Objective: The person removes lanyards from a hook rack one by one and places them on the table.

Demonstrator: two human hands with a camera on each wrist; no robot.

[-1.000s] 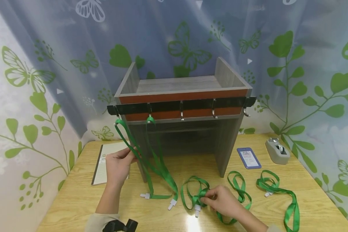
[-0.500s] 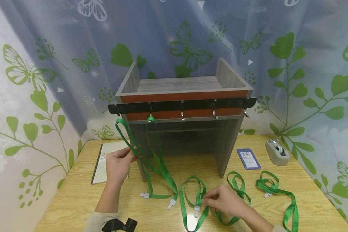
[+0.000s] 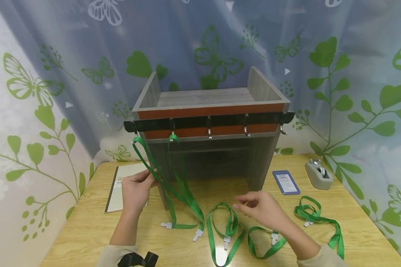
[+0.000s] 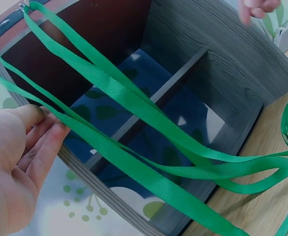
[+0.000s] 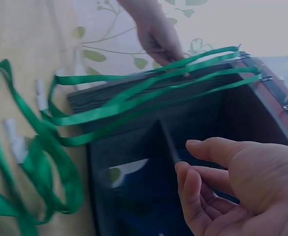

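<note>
My left hand [image 3: 137,189] pinches a strap of the green lanyard [image 4: 127,164] that hangs from the leftmost hook. A second lanyard [image 3: 194,205] hangs from the hook beside it; both trail down to white clips on the table. Over the table, my right hand [image 3: 262,209] holds nothing, its thumb and fingertips apart and loosely bent. Below it lies a looped lanyard [image 3: 212,243] with its white clip [image 3: 227,241]. Another lanyard [image 3: 252,244] lies partly hidden under the right forearm, and one more [image 3: 335,230] is at the right.
A grey wooden shelf unit [image 3: 265,167] with a black hook rail [image 3: 190,123] stands mid-table. A notebook [image 3: 115,196] lies behind my left hand. At right are a blue card holder [image 3: 286,182] and a grey tape dispenser [image 3: 319,175]. A patterned curtain [image 3: 180,44] hangs behind.
My right hand has let go of the middle lanyard and risen up and right. That lanyard has spread into a longer loop toward the front. My left hand has stayed put.
</note>
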